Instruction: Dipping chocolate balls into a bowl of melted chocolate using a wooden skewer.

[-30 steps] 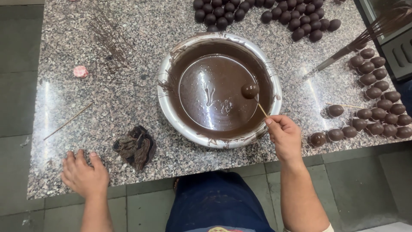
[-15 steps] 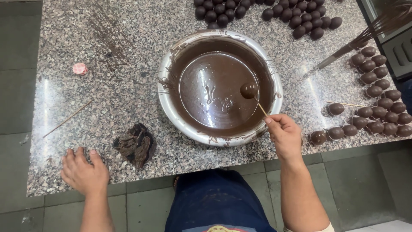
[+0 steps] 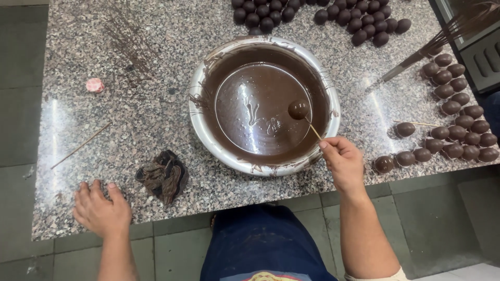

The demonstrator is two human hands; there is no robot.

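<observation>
The bowl (image 3: 208, 132) sits on the counter (image 3: 156, 109), a skewered ball (image 3: 298, 109) in it toward its right side. Right of the bowl lie rows of coated balls (image 3: 458, 119); behind it, another cluster (image 3: 317, 15). Left of the bowl lie a crumpled cloth (image 3: 162, 176), a bare skewer (image 3: 80, 145) and a small wrapper (image 3: 95, 85).

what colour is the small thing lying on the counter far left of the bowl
Pink; the small round lump on the speckled grey counter shows in the head view.
</observation>
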